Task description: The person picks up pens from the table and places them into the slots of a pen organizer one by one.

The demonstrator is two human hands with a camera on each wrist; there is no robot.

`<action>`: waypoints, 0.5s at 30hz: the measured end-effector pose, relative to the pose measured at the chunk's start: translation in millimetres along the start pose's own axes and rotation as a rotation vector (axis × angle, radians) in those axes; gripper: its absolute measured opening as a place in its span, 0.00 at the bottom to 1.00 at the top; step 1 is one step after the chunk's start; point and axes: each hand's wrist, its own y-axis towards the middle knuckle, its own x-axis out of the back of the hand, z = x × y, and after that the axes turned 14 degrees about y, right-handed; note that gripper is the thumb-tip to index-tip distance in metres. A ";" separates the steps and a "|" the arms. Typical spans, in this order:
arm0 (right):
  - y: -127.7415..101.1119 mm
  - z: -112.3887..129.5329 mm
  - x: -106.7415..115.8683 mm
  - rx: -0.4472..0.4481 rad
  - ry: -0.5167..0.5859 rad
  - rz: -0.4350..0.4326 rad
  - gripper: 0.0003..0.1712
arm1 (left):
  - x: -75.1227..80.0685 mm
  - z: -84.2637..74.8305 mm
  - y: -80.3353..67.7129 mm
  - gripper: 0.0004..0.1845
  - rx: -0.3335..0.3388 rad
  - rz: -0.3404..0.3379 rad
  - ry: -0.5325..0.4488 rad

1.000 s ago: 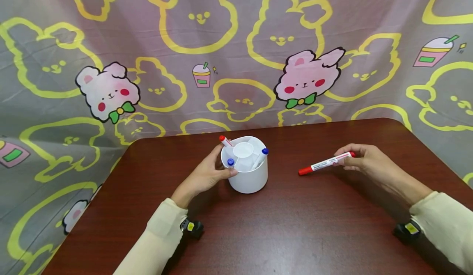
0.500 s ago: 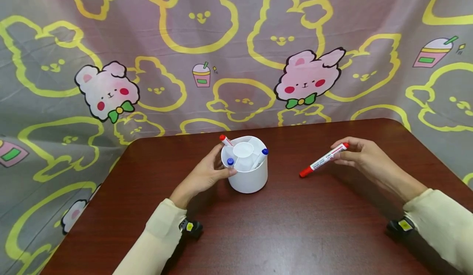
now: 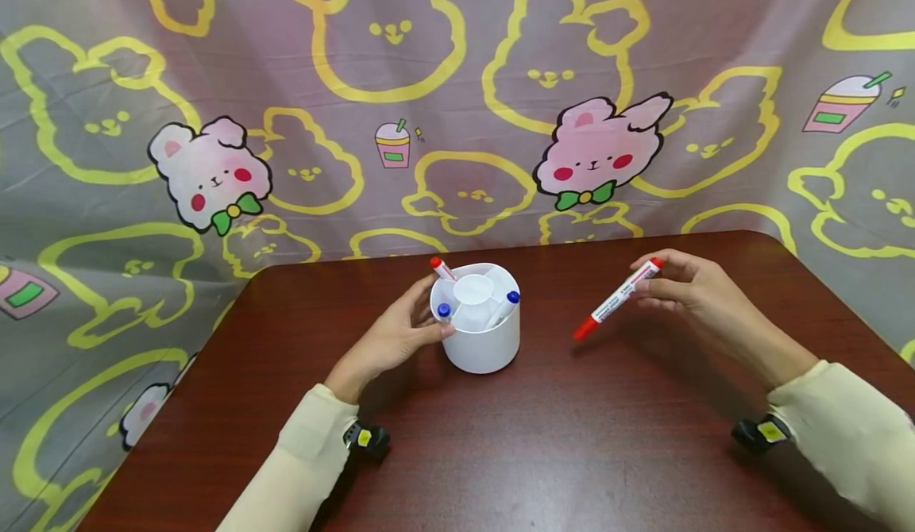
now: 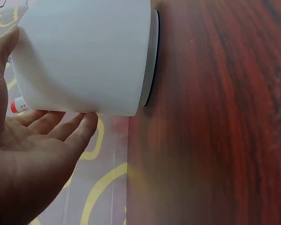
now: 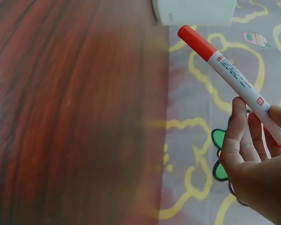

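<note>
Bunny-print cloth backs a dark wood counter [image 3: 543, 437]. White holder [image 3: 480, 341] sits at centre; left hand [image 3: 389, 337] at its 9 o'clock, fingers [image 4: 61, 126] curled against the wall. Three markers inside, bodies hidden, only caps show. Right hand [image 3: 689, 290] at 3 o'clock, fingers pinching a red marker [image 3: 616, 298] held tilted, off the surface; label print unreadable.

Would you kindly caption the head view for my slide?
Left hand steadies a white pen holder while right hand holds a red marker tilted above the table.
</note>
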 end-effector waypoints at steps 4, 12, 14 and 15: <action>2.4 2.4 -7.9 0.042 0.069 0.016 0.13 | -0.6 -0.2 0.4 0.50 -0.010 0.001 -0.003; 9.3 8.9 -21.0 0.125 0.129 0.046 0.10 | -2.3 -0.5 2.1 0.52 -0.023 -0.012 0.051; 11.5 10.8 -25.2 0.130 0.144 0.045 0.10 | -2.8 -0.8 2.5 0.52 -0.005 -0.018 0.063; 12.8 11.8 -27.4 0.131 0.149 0.039 0.10 | -3.1 -0.6 2.8 0.52 -0.001 -0.019 0.065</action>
